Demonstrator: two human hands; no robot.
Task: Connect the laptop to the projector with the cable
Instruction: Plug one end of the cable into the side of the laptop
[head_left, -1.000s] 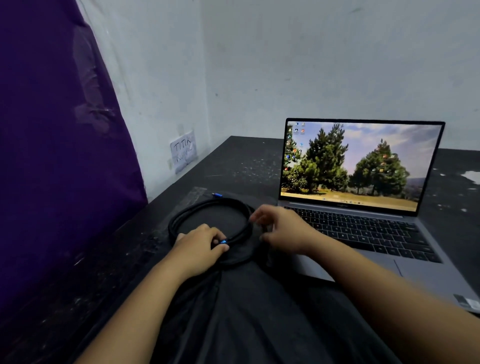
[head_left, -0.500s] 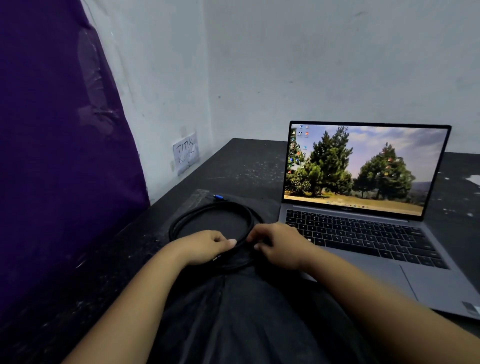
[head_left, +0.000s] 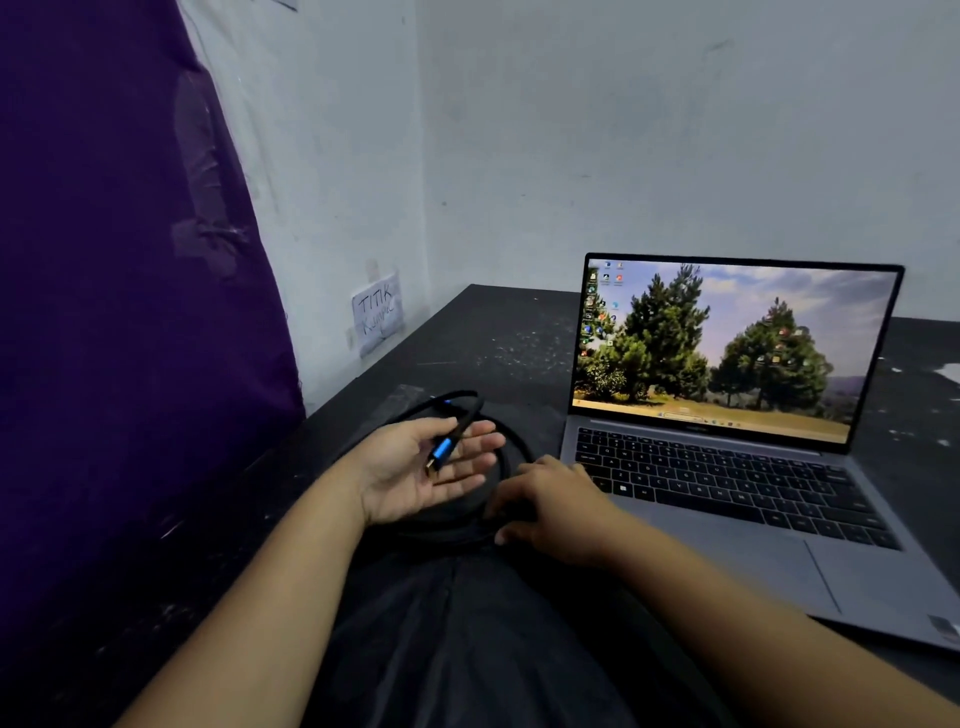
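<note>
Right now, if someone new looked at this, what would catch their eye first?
Probably the open laptop on the right of the dark table, its screen bright with a tree wallpaper. Next, the blue plug of the black cable, lying across the upturned left hand beside it. A purple cloth fills the left.

Counts of the things on the table

One open laptop (head_left: 727, 467), one coiled black cable (head_left: 511, 454) with two blue plugs visible, two bare hands, one paper note (head_left: 378, 317) on the wall, one purple cloth (head_left: 119, 312).
</note>
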